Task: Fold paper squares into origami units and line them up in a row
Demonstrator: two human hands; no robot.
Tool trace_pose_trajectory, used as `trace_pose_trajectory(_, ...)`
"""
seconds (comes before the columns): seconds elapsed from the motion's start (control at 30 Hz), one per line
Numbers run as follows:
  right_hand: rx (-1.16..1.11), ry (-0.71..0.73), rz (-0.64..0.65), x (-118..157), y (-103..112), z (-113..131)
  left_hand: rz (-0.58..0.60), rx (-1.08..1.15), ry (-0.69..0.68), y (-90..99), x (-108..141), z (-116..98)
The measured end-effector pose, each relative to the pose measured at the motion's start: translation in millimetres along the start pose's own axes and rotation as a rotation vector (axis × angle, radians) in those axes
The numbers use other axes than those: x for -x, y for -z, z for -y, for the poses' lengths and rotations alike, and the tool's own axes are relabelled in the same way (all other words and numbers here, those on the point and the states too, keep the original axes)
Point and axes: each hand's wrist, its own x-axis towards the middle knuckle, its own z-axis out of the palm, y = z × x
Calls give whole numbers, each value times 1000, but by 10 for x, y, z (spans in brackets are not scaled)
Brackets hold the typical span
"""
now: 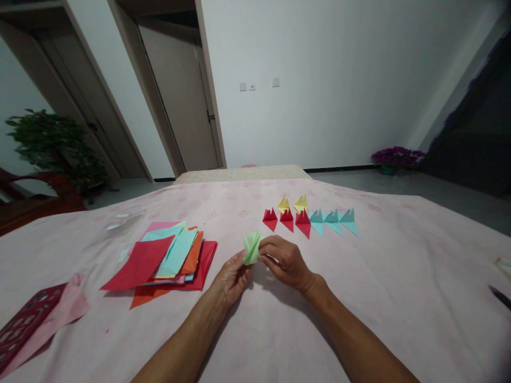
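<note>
A light green piece of folded paper (pixel 252 248) is held up between my two hands over the pink cloth. My left hand (pixel 233 277) pinches its lower left side. The fingers of my right hand (pixel 284 260) close on its right edge. Beyond my right hand stand several folded paper figures with upright points: red ones (pixel 286 220), light blue ones (pixel 332 221) and yellow ones (pixel 301 202). To the left of my left hand lies a loose pile of coloured paper sheets (pixel 181 255), with a red sheet (pixel 139 262) on top.
A pink patterned cloth (pixel 383 298) covers the table. At the left edge lie a dark red box (pixel 30 322) and crumpled pink paper (pixel 66 308). A clear plastic wrapper (pixel 123 226) is behind the pile. A dark pointed object (pixel 500 297) lies far right.
</note>
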Motion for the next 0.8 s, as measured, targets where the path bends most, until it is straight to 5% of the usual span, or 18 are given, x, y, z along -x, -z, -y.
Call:
trace_pose_trajectory(0.17, -97, -95, -77, 0, -30, -14, -79, -20, 48, -91, -90, -39)
trace_pose_trajectory(0.5, -116, -431, -146, 51, -161, -115, -45, 29, 56, -109, -103, 50)
trace_pose_trajectory(0.8, 19, -435, -184, 12, -158, -73, -9, -22, 38, -121, -55, 62)
